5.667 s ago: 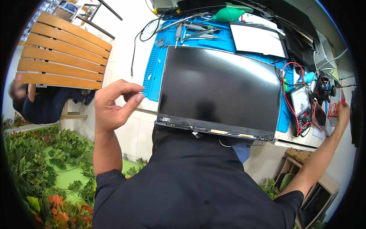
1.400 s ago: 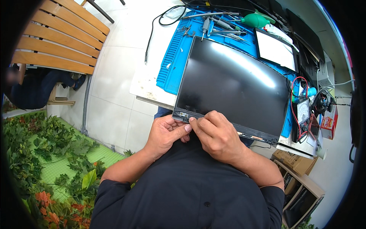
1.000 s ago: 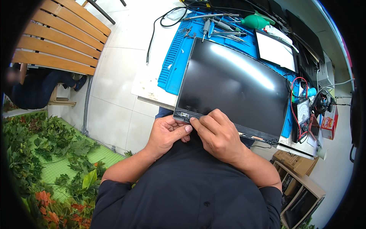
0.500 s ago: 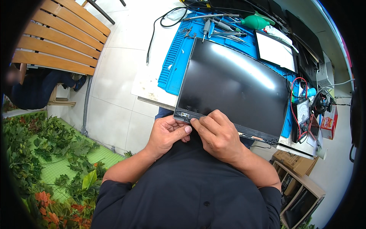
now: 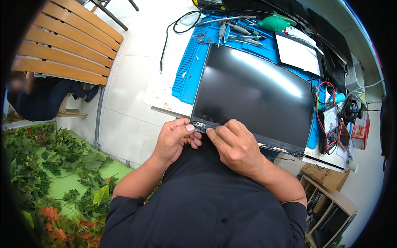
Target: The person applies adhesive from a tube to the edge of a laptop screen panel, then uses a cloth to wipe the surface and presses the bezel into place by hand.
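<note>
A laptop screen panel (image 5: pixel 252 97) lies face up on a blue silicone mat (image 5: pixel 184 78), its lower edge over the table's front edge, with small metal pieces (image 5: pixel 200 125) at its lower left corner. My left hand (image 5: pixel 172 140) grips that corner, thumb at the edge and other fingers curled beside and below it. My right hand (image 5: pixel 235 146) is bent over the bottom strip just right of the corner, index fingertip pressed there; whether it holds something small is hidden. Hand tools (image 5: pixel 231 33) lie beyond the panel's top edge.
A green air blower (image 5: pixel 272 23), a white board (image 5: pixel 297 53) and a meter with red leads (image 5: pixel 331 120) crowd the back and right. A person (image 5: pixel 43 101) sits beside a wooden slatted table (image 5: pixel 72 45) at left. Artificial foliage (image 5: pixel 62 157) covers the lower left; a shelf (image 5: pixel 326 211) stands lower right.
From reaching apart earlier, both hands came together at the panel's lower left corner. In the last half second my left hand and thumb moved up and left onto that corner.
</note>
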A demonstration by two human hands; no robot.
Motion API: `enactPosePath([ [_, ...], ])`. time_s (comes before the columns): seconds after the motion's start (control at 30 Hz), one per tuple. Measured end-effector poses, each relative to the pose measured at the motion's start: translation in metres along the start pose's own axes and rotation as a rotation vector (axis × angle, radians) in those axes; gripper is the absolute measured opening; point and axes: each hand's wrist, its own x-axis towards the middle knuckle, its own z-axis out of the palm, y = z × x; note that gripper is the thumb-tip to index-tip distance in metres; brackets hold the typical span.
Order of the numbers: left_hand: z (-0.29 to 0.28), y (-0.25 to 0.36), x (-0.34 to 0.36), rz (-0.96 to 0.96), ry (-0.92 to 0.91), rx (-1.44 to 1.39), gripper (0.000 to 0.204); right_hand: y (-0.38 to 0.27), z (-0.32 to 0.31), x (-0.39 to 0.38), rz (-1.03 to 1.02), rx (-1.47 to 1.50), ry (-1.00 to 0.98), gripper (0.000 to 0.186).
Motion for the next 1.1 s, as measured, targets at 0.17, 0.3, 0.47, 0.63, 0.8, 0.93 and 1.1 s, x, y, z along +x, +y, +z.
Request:
enactPosePath([
  [0.17,0.003,0.016,-0.001,-0.116,0.086,0.032,0.024,0.001,-0.001,0.000,-0.022,0.003,-0.002,0.030],
  [0.3,0.015,0.030,-0.002,-0.215,0.184,0.084,0.027,-0.001,-0.004,0.001,0.018,0.044,-0.021,0.035],
  [0.47,-0.001,0.056,-0.004,-0.304,0.157,0.293,0.027,0.005,0.000,-0.002,-0.035,0.008,0.014,0.017],
  [0.63,0.008,0.057,-0.004,-0.278,0.215,0.329,0.025,0.006,0.002,-0.001,-0.048,0.004,0.027,0.016],
  [0.8,0.009,0.074,-0.004,-0.348,0.058,0.607,0.023,0.007,-0.003,0.002,-0.056,-0.002,0.024,0.019],
  [0.93,0.014,0.103,-0.010,-0.020,0.006,1.290,0.016,0.006,-0.003,-0.001,-0.059,-0.012,0.028,0.027],
  [1.1,0.006,0.102,-0.009,0.631,-0.071,1.509,0.019,0.008,-0.002,-0.002,-0.045,-0.031,0.020,0.028],
])
